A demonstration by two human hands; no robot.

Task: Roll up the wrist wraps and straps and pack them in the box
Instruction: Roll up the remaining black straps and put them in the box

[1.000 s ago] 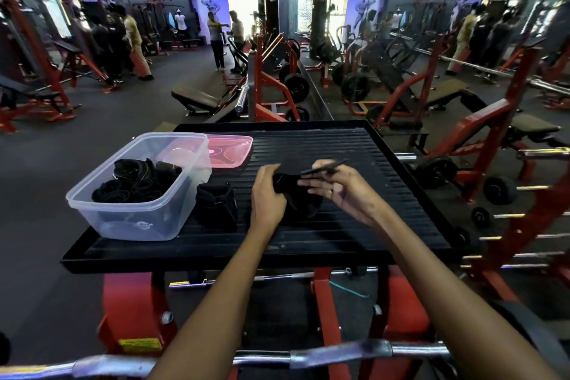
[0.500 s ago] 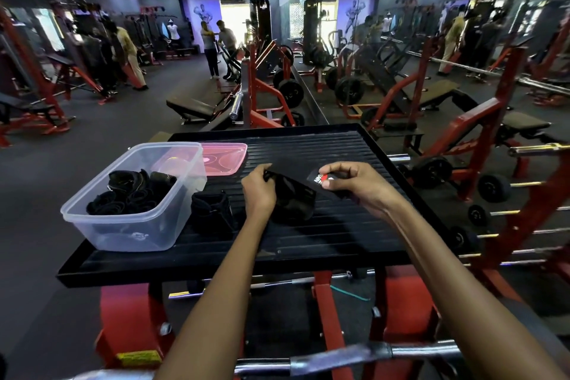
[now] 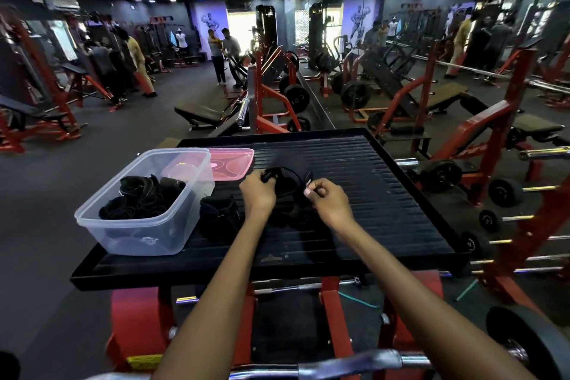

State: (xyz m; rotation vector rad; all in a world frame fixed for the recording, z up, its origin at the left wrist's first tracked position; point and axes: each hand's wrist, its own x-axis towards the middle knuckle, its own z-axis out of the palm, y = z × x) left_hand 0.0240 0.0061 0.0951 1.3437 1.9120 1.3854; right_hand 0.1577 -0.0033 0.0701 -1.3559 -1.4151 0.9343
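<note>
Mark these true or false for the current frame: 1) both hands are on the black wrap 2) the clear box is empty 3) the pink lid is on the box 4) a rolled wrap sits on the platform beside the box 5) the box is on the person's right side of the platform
1) True. The left hand and the right hand both hold the black wrap over the platform.
2) False. The clear box already holds several rolled black wraps.
3) False. The pink lid lies flat on the platform behind the box; the box is open.
4) True. A rolled wrap sits on the platform right next to the box.
5) False. The box is at the left side of the platform.
</note>
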